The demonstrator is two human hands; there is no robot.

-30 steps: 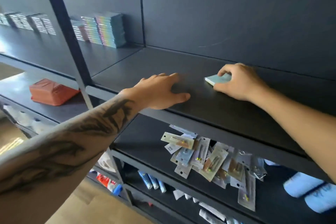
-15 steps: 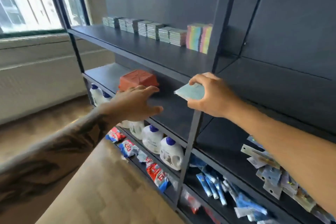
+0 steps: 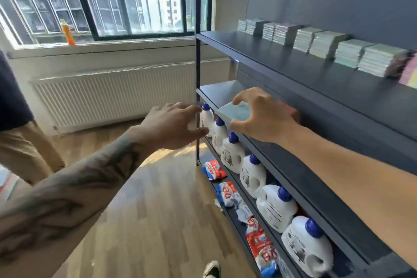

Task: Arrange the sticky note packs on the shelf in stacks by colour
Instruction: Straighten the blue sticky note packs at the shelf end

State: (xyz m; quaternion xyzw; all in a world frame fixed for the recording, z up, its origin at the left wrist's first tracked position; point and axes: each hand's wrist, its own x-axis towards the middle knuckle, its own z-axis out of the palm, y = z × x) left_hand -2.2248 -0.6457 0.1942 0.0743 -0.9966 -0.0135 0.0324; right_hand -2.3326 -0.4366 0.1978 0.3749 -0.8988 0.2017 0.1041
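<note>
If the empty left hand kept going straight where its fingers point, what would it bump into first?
Probably the shelf's thin dark corner post, just past the left hand fingertips; the white bottles sit behind it. Depth is hard to judge from this one view.

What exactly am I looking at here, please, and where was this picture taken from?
There is no machine here: a person wears a wide-angle camera on the head, so the picture looks forward and down along their own arms. The right hand pinches a pale blue sticky note pack between thumb and fingers, in the air in front of a dark shelf unit. The left hand, on the tattooed arm, is open and holds nothing. On the top shelf stands a row of stacks of such packs, where this one probably belongs. A lower shelf holds white bottles with blue caps, and red and white packets lie below them. Behind are a window and a radiator.
</note>
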